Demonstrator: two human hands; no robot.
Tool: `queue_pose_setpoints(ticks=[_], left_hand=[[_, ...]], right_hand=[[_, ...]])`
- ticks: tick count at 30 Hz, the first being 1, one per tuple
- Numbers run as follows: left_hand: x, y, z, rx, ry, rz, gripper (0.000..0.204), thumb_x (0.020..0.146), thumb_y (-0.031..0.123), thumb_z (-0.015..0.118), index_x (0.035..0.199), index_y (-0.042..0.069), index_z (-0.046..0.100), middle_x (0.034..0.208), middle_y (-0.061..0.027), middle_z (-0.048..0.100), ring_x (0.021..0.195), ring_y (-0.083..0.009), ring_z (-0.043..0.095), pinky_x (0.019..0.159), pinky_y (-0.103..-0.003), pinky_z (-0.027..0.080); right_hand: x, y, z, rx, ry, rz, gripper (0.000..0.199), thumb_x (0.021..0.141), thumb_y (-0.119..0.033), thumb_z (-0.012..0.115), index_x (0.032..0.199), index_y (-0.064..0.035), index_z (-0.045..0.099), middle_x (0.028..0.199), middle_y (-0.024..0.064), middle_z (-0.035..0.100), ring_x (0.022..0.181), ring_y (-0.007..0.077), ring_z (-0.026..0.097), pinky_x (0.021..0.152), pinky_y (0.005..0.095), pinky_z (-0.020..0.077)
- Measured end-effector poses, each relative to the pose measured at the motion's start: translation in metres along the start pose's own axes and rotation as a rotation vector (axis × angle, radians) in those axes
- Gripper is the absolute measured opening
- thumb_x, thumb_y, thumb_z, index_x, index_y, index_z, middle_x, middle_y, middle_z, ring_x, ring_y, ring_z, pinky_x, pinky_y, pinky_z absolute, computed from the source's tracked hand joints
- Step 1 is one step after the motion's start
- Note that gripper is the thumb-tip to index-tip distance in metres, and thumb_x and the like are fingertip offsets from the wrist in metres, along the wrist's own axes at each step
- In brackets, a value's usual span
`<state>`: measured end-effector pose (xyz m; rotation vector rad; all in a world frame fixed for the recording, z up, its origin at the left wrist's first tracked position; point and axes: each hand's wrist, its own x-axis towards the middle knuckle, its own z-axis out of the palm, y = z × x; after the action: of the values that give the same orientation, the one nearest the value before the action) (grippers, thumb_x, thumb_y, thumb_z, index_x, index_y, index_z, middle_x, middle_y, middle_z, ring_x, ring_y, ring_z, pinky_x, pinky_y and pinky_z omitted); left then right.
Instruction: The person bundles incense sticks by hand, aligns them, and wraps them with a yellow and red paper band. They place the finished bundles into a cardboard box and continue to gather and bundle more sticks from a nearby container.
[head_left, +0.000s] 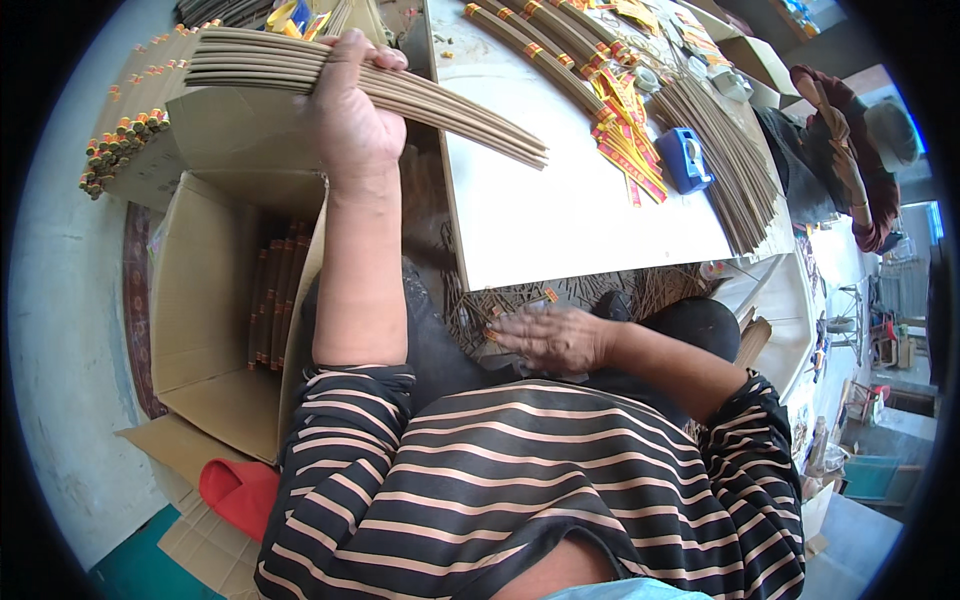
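Observation:
My left hand [358,105] is closed around a fanned bunch of brown incense sticks [455,108], raised beside the near left corner of the white table [540,225]. The sticks' right ends reach over the tabletop. My right hand [555,338] hangs above my lap, slightly blurred, its fingers stretched out with nothing visible in them. On the table, more loose incense sticks [715,150] lie in a long pile at the right. Red and yellow paper bands [630,140] are heaped next to a blue tape dispenser [685,160]. Banded incense bundles [545,50] lie along the far side.
An open cardboard box [205,290] at my left holds several banded bundles [277,295]. Behind it, more bundles [125,145] are stacked. A red cloth [238,498] lies near the box. Broken sticks [590,285] litter the floor under the table. Another person [850,150] is at the right.

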<state>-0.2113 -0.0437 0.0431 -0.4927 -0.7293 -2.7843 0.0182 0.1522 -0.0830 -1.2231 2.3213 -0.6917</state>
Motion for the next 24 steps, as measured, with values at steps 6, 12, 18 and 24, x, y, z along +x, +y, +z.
queue_pose_setpoints(ticks=[6,12,18,24], left_hand=[[-0.021,0.004,0.015,0.081,-0.117,0.005,0.010,0.079,-0.001,0.062,0.080,0.006,0.054,0.065,-0.0052,0.055,0.056,-0.0168,0.054,0.060,-0.033,0.048],[-0.030,-0.005,0.024,0.108,-0.255,-0.015,0.008,0.080,0.000,0.063,0.081,0.005,0.057,0.066,-0.0037,0.057,0.059,-0.0151,0.057,0.058,-0.029,0.049],[-0.030,0.004,0.017,0.118,-0.240,-0.094,0.008,0.080,0.001,0.064,0.081,0.005,0.057,0.067,-0.0035,0.057,0.059,-0.0150,0.057,0.059,-0.030,0.049],[-0.042,0.019,0.048,0.129,-0.352,-0.161,0.007,0.081,0.002,0.064,0.081,0.004,0.057,0.065,-0.0049,0.057,0.059,-0.0145,0.056,0.058,-0.028,0.048]], right_hand=[[-0.013,-0.036,-0.023,-0.069,0.278,0.557,0.023,0.083,-0.015,0.055,0.104,-0.0057,0.056,0.085,0.0115,0.065,0.085,0.0279,0.063,0.081,0.0378,0.0488],[0.033,-0.080,-0.009,0.444,0.563,0.210,0.034,0.084,-0.025,0.060,0.112,-0.0059,0.057,0.112,0.0179,0.058,0.102,0.0306,0.056,0.090,0.0401,0.0424],[0.010,-0.043,0.013,-0.103,0.049,0.632,0.025,0.087,-0.024,0.053,0.099,-0.0026,0.060,0.081,0.0115,0.064,0.071,0.0286,0.063,0.065,0.0403,0.0502],[0.035,-0.065,-0.093,-0.247,1.047,0.338,0.058,0.074,-0.015,0.073,0.123,-0.0031,0.045,0.106,0.0168,0.057,0.101,0.0322,0.055,0.086,0.0378,0.0463]])
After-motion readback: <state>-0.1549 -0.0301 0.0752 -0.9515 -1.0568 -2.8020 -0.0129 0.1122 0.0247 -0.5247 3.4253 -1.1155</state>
